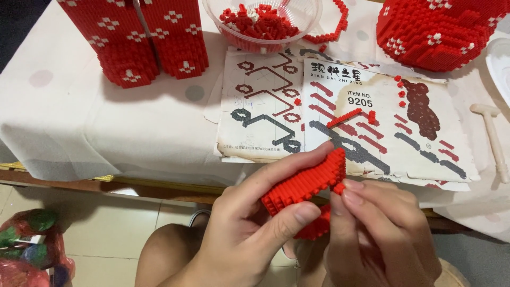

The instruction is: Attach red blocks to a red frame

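Table (106, 133) w/ white cloth fills the upper view; on it stand tall red brick-built blocks (143, 37) at left, a rounded red brick-built piece (435, 32) at right, and a clear bowl (313, 13) of loose red and white bricks between them. Below these lie worn paper instruction sheets (345, 117) w/ diagrams; a short red brick strip (345, 117) and a few single bricks rest on them. A small pale mallet (494, 138) lies at far right.

In front of the table edge, both hands meet over the lap. Left hand (239, 223) is closed around a red stepped brick assembly (303, 186), thumb beneath, fingers along the top. Right hand (372, 234) touches the assembly's right end, fingertips pinched narrow on a tiny red brick (338, 188) at that corner.

Judgement: for a clean fit, keep the left grip firm, line up the studs squarely, then press straight, not at an angle, so nearby layers don't pop apart.
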